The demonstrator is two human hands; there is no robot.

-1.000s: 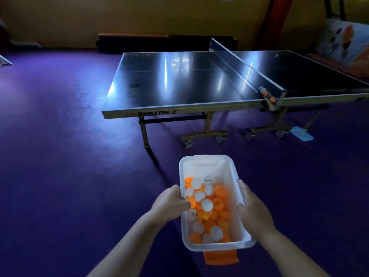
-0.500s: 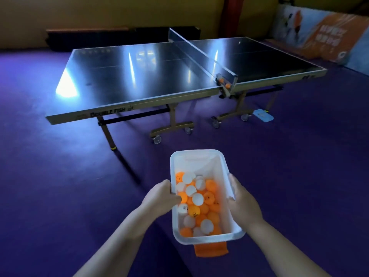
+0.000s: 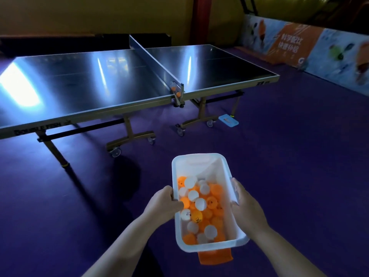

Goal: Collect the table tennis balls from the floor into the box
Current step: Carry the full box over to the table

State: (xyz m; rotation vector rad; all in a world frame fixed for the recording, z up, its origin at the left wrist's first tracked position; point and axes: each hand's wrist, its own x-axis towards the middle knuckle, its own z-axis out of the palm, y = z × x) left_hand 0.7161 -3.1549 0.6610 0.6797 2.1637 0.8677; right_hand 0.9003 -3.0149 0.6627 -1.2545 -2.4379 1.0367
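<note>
Dim room, window glare on table top.

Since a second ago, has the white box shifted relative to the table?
Yes. The white box, carried in both hands, now sits right of the net post; earlier it was left of it.

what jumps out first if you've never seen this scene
The white box of orange and white balls, held low in the middle by the left hand and right hand. Behind it, the glossy table tennis table spans the purple floor, with a bright banner far right.
</note>
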